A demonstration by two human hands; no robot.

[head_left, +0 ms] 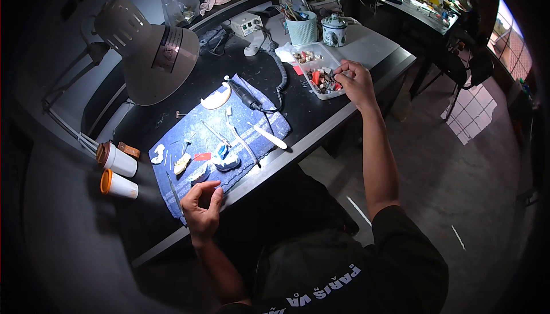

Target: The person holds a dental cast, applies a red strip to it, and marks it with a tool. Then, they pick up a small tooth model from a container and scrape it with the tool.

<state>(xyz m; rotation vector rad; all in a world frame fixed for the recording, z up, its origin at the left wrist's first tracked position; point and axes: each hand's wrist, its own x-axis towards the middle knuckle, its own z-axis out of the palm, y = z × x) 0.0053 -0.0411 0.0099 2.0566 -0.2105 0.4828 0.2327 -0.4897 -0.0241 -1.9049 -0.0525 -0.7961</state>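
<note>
A blue towel [220,136] on the black desk bears blue-and-white dental models [225,160], a yellowish piece [182,164], a red square [202,156], a toothbrush [231,120], a white-handled knife [269,136] and thin metal tools. My left hand [201,208] is at the towel's near edge, by a slim metal tool [174,194], fingers curled; what they hold, if anything, is hidden. My right hand [353,82] is over the right edge of a clear divided box [322,95] with red, white and dark bits. Its fingertips are pinched together, and anything between them is too small to tell.
A lamp [166,62] hangs over the desk's left side, with two lidded cups [120,184] below it. A handpiece [243,95] with a coiled cord lies on the towel. Behind the box stand a brush cup [302,29] and a patterned jar [334,32].
</note>
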